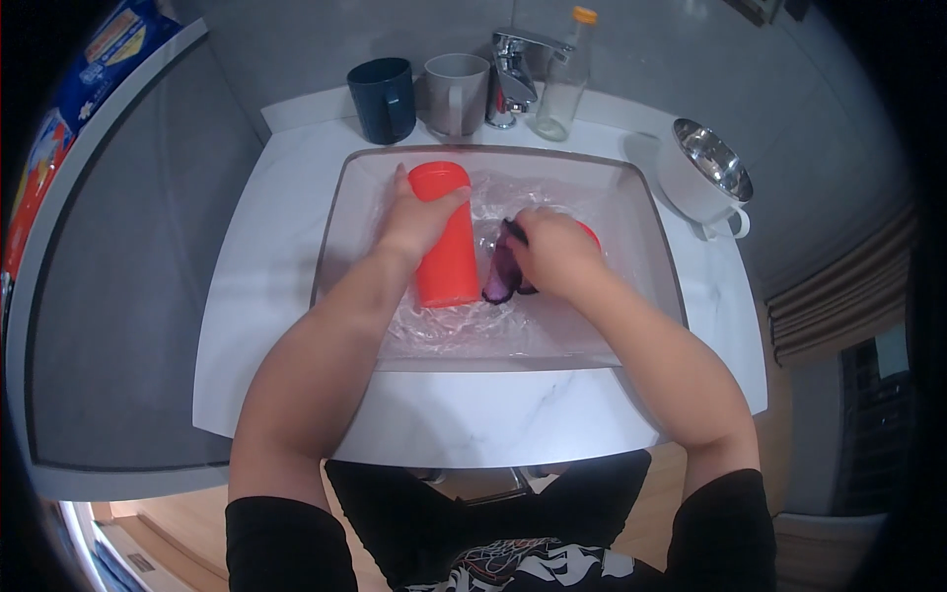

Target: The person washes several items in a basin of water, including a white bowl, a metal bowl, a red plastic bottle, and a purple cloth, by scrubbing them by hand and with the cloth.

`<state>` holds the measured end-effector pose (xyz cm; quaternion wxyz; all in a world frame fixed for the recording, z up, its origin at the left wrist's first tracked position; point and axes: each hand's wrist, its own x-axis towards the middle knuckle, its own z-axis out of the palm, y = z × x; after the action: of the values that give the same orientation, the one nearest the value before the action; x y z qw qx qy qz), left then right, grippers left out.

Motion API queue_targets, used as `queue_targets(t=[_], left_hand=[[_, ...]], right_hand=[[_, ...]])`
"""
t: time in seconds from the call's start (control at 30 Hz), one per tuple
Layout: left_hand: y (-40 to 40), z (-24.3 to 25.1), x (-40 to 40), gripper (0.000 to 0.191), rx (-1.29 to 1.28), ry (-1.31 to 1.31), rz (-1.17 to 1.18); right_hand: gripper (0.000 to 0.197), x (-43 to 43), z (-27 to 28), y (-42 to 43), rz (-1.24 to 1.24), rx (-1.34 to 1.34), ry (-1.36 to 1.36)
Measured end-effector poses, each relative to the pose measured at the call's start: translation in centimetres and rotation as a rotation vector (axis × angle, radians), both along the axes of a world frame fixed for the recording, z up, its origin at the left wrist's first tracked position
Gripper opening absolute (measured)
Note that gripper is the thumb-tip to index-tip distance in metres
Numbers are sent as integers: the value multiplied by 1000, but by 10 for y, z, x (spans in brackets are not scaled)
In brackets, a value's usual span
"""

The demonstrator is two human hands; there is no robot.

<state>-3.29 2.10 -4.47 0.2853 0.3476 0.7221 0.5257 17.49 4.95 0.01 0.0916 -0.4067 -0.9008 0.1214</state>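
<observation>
My left hand (pixel 419 212) grips a red cylindrical container (pixel 450 259) around its upper part, over the rectangular white sink basin (pixel 644 318). Rippling water (pixel 444 329) lies in the basin around the container's lower end. To the right, my right hand (pixel 556 248) is closed on a purple cloth with dark edging (pixel 504 270), which hangs from the fingers. Behind that hand a small part of another red object (pixel 590 234) shows; the hand hides the rest.
Along the back of the marbled white countertop (pixel 488 422) stand a dark blue mug (pixel 382 103), a grey mug (pixel 456 96), a chrome faucet (pixel 510 81) and a glass bottle with an orange cap (pixel 560 96). A white cup with a metal interior (pixel 699 174) leans at the right.
</observation>
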Motion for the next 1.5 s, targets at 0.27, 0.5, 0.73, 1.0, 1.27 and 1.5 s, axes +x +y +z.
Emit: queue_targets(t=[0.27, 0.5, 0.73, 1.0, 1.27, 1.5], left_hand=[[-16, 27, 3, 75, -154, -63, -231], [-16, 29, 6, 64, -272, -306, -309], [-24, 39, 6, 46, -256, -583, -443], [-22, 34, 12, 52, -239, -461, -528], [-15, 27, 28, 51, -242, -100, -488], [-23, 39, 17, 44, -157, -454, -383]], right_hand=[[45, -1, -8, -12, 304, -235, -448], [47, -2, -11, -3, 342, -283, -419], [39, 8, -17, 21, 83, -318, 35], [31, -13, -15, 20, 15, -354, 824], [31, -8, -18, 29, -48, -41, 646], [37, -10, -18, 6, 116, -78, 581]])
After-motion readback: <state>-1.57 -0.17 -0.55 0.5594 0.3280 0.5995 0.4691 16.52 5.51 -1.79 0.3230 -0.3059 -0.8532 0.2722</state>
